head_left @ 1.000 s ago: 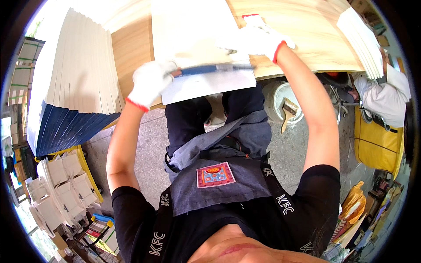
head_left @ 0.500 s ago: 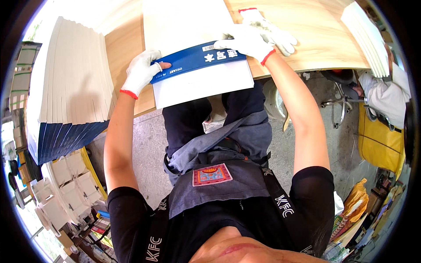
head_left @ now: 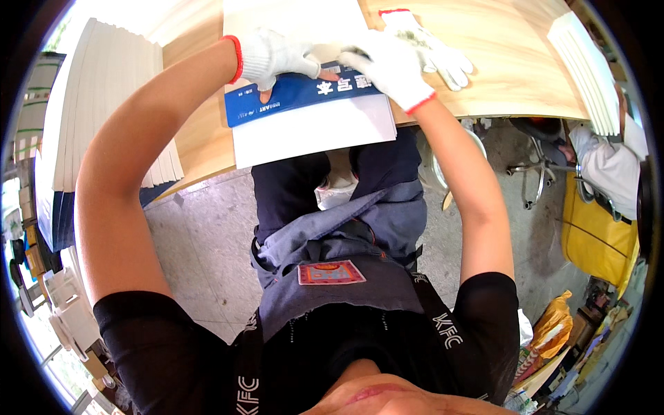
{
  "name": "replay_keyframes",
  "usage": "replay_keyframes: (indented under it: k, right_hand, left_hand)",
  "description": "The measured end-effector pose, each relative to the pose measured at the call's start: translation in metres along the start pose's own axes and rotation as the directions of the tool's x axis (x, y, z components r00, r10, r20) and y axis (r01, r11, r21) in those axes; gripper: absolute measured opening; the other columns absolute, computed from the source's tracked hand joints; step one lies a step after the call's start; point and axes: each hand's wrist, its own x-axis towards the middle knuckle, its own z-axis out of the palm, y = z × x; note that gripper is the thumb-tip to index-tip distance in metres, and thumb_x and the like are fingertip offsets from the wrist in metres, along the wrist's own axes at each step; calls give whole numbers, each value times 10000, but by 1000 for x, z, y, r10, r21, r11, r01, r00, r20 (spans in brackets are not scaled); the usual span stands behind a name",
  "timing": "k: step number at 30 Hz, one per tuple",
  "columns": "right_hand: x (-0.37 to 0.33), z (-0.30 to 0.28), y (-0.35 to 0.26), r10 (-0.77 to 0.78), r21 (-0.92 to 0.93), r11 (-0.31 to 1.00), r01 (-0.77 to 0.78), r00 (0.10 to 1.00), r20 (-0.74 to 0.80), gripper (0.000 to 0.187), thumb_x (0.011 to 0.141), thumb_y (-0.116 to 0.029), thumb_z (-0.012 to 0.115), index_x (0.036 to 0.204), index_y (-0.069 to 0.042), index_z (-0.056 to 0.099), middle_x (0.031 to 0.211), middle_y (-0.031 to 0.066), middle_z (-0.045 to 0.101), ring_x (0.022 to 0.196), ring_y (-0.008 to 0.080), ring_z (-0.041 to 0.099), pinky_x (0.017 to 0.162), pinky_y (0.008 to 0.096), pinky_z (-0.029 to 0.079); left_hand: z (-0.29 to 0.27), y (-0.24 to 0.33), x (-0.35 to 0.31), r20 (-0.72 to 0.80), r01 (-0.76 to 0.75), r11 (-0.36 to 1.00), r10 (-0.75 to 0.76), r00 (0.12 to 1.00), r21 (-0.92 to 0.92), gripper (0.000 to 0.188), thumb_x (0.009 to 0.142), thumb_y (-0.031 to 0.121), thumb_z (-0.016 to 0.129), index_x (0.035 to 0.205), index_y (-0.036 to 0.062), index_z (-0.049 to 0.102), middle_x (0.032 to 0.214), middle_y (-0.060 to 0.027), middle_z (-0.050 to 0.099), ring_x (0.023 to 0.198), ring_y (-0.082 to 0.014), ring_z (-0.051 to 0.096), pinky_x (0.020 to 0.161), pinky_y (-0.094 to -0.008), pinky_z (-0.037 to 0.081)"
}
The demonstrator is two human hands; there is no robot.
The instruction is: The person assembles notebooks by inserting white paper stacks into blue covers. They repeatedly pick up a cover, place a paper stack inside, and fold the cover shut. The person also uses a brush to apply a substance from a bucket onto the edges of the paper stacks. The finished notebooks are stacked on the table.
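Note:
A blue strip of cover with white characters (head_left: pixel 294 102) lies folded across a white pad of paper (head_left: pixel 318 131) at the table's near edge. My left hand (head_left: pixel 277 59), in a white glove with a red cuff, rests on the strip. Its bare thumb and forefinger tips are spread apart on the blue surface. My gloved right hand (head_left: pixel 394 69) lies at the strip's right end, fingers stretched out and somewhat blurred. Neither hand grips anything. Beyond the hands, a white sheet (head_left: pixel 294 19) continues up the table, partly covered by them.
A spare white glove (head_left: pixel 443 59) lies right of my right hand on the wooden table (head_left: pixel 512 62). A tall stack of pads with blue covers (head_left: pixel 104 104) stands at left, another paper stack (head_left: pixel 588 69) at far right. A person's light sleeve (head_left: pixel 612 162) shows beyond.
My left hand has left the strip's left end and moved right and farther onto it, its fingers now spread. The strip's left end has shifted slightly left. My right hand stays near the right end.

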Motion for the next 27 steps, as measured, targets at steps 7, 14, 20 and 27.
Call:
replay_keyframes:
  k: [7,14,20,27]
  right_hand:
    - [-29,-44,51,81,-428,895,-128,989,-126,280,867,-256,644,1104,-114,685,1074,87,662,1041,289,606,920,394,472]
    - [-20,-11,-40,-431,-88,882,463,868,247,209,798,-230,678,985,-138,662,896,63,652,797,231,645,705,371,534]
    - [23,91,-158,-567,-242,775,584,811,141,129,815,-182,621,902,-86,624,809,68,605,733,210,611,597,338,473]
    - [25,87,-150,-519,-30,848,529,841,154,292,727,-240,716,964,-101,618,878,69,616,773,228,636,646,366,507]
  left_hand:
    - [-4,-2,0,-24,-52,998,51,998,-20,1151,530,120,906,1432,556,338,1241,-29,561,1067,-246,628,945,-335,523]
    - [7,-18,7,-44,-116,984,111,993,-139,1053,486,178,912,1416,336,444,1241,-62,544,1068,-293,628,884,-384,537]
    - [15,-34,12,-200,-396,918,386,901,-9,991,639,28,772,1482,369,378,1308,-134,546,1186,-365,531,978,-441,455]
    - [25,-36,7,-144,-239,969,227,963,-70,1063,587,59,821,1486,383,356,1371,-111,483,1242,-346,501,1010,-428,442]
